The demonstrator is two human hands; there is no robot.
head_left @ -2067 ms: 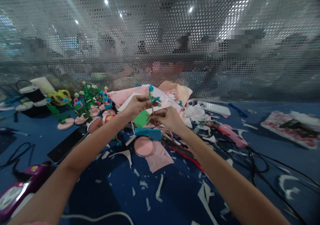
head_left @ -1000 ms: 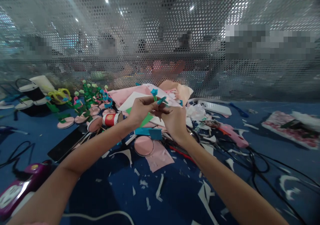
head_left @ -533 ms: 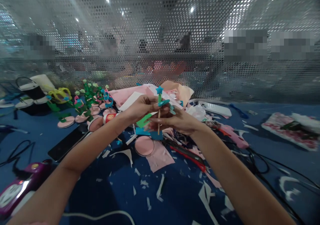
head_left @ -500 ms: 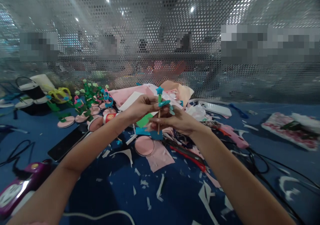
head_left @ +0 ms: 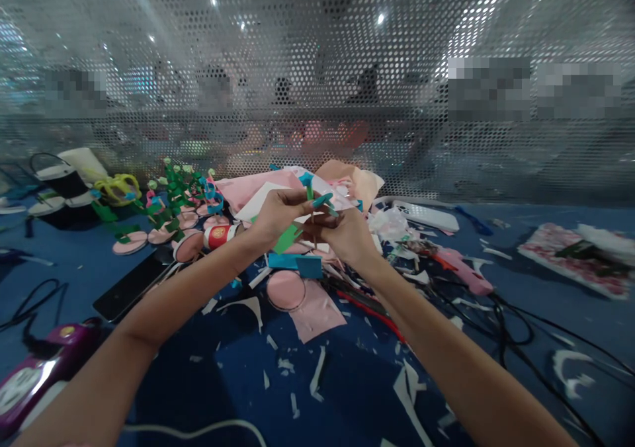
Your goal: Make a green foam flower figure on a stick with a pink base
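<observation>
Both my hands meet above the middle of the blue table [head_left: 347, 394]. My left hand [head_left: 278, 213] is closed in a pinch on a thin wooden stick carrying small teal foam pieces [head_left: 313, 194] at its top. A green foam piece [head_left: 288, 239] sticks out below those fingers. My right hand [head_left: 345, 234] is closed too, its fingertips pressed on the same stick and teal pieces from the right. Under the hands lie a teal foam rectangle [head_left: 296, 264] and a round pink disc [head_left: 284, 289].
Finished green and teal stick ornaments on pink discs [head_left: 171, 212] stand at the left, beside a red-labelled can [head_left: 219, 236] and a black phone [head_left: 129, 287]. A pink glue gun [head_left: 461, 268] and black cables [head_left: 516, 328] lie at the right. White foam scraps litter the table. A perforated metal screen [head_left: 317, 83] backs it.
My right hand has turned from palm-up beside the stick to knuckles-up over it. The stick and teal pieces have tilted and dropped slightly between both hands.
</observation>
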